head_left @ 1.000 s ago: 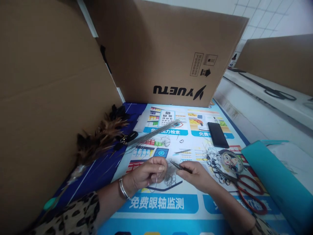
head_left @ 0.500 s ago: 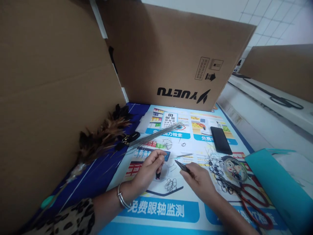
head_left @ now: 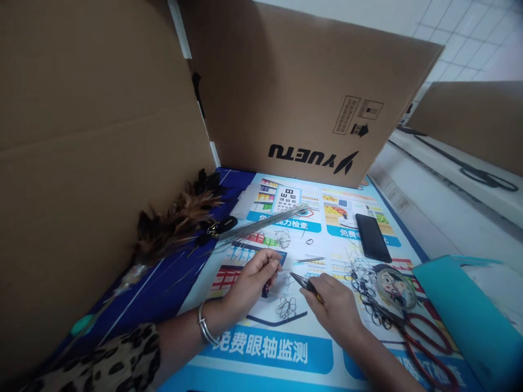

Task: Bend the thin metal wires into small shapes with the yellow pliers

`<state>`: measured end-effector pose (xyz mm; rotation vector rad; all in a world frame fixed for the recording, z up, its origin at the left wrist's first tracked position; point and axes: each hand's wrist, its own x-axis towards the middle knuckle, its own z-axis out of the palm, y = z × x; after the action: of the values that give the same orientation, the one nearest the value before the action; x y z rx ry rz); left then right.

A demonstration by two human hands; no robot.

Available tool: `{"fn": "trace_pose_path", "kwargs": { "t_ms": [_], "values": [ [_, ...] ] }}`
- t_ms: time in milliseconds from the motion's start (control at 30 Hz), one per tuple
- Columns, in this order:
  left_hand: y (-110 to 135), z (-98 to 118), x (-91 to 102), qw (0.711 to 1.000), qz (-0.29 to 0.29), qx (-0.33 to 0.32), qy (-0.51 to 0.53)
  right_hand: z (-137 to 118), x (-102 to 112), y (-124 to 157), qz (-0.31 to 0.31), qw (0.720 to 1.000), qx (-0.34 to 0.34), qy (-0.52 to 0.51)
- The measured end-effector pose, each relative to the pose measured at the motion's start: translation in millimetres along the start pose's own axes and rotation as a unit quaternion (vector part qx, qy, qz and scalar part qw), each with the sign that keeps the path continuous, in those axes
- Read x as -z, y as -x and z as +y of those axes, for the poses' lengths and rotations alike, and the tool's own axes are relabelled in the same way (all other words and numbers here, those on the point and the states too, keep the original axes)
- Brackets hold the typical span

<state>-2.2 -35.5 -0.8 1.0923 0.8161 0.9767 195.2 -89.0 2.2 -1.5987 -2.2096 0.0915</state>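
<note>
My left hand (head_left: 257, 275) has its thumb and fingers pinched together, with a thin wire (head_left: 285, 271) sticking out to the right. My right hand (head_left: 337, 302) is wrapped round dark pointed pliers (head_left: 301, 281). The pliers' tip is at or very close to the wire's free end; whether the jaws grip it is too small to tell. Below the hands lies a small heap of bent wire pieces (head_left: 286, 308). Beyond them a few short straight wires (head_left: 311, 259) and a long bundle of straight wires (head_left: 265, 223) rest on the printed table cover (head_left: 281, 348).
Right of my hands are black loops (head_left: 362, 280), a round clear container (head_left: 398, 288) and red-handled scissors (head_left: 427, 332). A black phone (head_left: 372, 238) lies behind them. Brown feathers (head_left: 175, 223) are at left, a teal folder (head_left: 461, 310) at right. Cardboard walls (head_left: 310, 98) stand at back and left.
The pliers' tip has moved closer to my left fingers and now meets or nearly meets the wire. The pliers have turned slightly in my right hand. The whole view has shifted a little.
</note>
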Motion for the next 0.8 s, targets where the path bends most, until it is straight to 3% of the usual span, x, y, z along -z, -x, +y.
{"fn": "trace_pose_path", "kwargs": {
  "t_ms": [333, 533, 800],
  "values": [
    [1.9, 3.0, -2.8, 0.982, 0.016, 0.014, 0.188, -1.3, 0.9, 1.3, 0.061, 0.998, 0.025, -0.017],
    [-0.1, 9.5, -3.1, 0.986, 0.021, -0.01, 0.166, -2.6, 2.2, 1.3, 0.06, 0.998, 0.023, -0.012],
    [5.0, 8.1, -6.3, 0.999, 0.012, -0.012, 0.036, -3.0, 5.6, -0.6, 0.055, 0.998, 0.028, 0.016]
  ]
}}
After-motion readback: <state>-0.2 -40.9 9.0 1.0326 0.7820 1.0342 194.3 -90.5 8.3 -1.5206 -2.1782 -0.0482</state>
